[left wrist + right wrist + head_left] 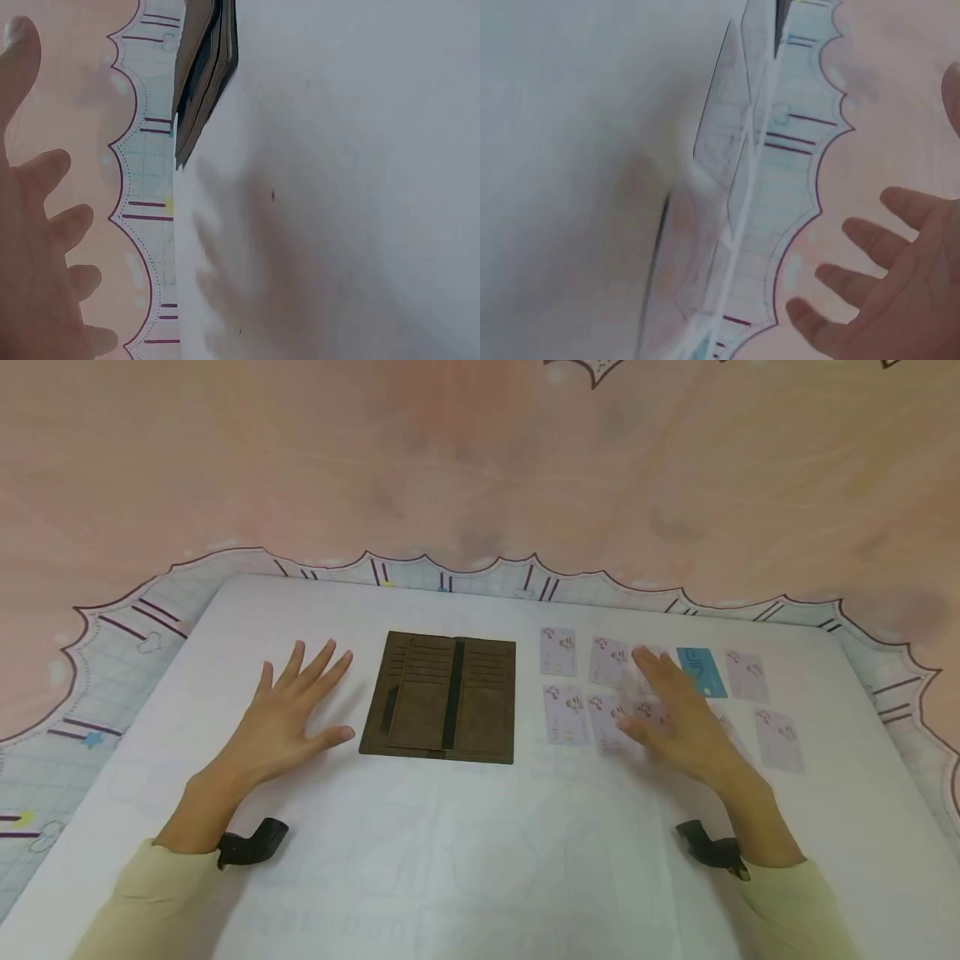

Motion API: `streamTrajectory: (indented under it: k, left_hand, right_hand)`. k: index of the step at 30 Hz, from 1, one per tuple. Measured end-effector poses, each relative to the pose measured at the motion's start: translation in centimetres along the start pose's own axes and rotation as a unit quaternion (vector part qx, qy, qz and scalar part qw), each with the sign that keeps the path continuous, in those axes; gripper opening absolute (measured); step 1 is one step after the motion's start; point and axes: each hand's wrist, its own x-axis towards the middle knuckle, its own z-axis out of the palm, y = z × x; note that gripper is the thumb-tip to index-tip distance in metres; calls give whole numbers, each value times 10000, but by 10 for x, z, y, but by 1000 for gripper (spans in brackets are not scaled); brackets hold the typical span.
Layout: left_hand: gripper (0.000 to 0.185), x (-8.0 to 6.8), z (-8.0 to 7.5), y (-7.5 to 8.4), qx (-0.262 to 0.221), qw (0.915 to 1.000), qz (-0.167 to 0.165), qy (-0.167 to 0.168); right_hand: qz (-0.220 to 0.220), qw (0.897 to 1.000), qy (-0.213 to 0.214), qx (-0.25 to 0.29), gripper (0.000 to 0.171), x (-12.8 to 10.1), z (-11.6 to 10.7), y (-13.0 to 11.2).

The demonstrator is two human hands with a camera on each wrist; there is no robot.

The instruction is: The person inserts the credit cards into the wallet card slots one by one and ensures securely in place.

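Sleeves, two, pale yellow, enter at the near edge of the head view, each with a black wrist camera mount just past the cuff. Left hand [288, 718] lies over the white table [465, 860] with fingers straight and spread wide, holding nothing; whether the palm touches the surface cannot be told. It sits just beside the left edge of one brown wallet [442, 697], apart from it. In the left wrist view the same hand [37, 247] shows splayed fingers above the table, with its shadow on the white sheet and the wallet [206, 67] seen edge-on beyond.

Right hand [675, 714] is likewise wide, fingers extended and holding nothing, stretched over the middle of the cards; motion blur hides whether it touches them. The right wrist view shows the hand [892, 292] open, with blurred cards beneath.

Wallet: one, opened flat, card slots facing up, centre of the table between the two hands.

Cards: laid face up in two rows right of the wallet. One blue card [701, 671] lies in the far row. Pale lilac cards [558, 652] number at least eight visible; the hand covers part of both rows, so the full count cannot be told.

Farthest: a scalloped patterned cloth [112, 635] around the table.
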Motion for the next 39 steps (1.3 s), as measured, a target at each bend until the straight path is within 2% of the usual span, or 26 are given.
streamTrajectory:
  k: [3,13,20,24,27,31,34,39]
  left_hand:
    - [87,4,6,2,-313,9995,29,30]
    - [89,18,25,6,-1208,9924,117,201]
    - [84,26,42,11,-2109,9768,234,298]
    - [81,27,51,12,-2508,9669,287,363]
    - [80,27,58,13,-2393,9698,314,363]
    - [82,24,65,13,-1811,9826,291,276]
    - [84,23,67,13,-1465,9887,252,214]
    - [82,23,68,12,-1200,9924,225,132]
  right_hand:
    - [9,9992,-59,402,85,2,6,0]
    - [23,9935,-204,1124,77,16,25,-1]
    - [-48,9907,-327,1321,69,28,29,-4]
    - [82,9904,-389,1325,65,33,32,-5]
    - [193,9897,-448,1346,66,36,35,-4]
    - [239,9870,-502,1507,69,35,40,-1]
    - [229,9858,-515,1580,71,33,47,2]
    - [156,9884,-511,1424,75,34,55,4]
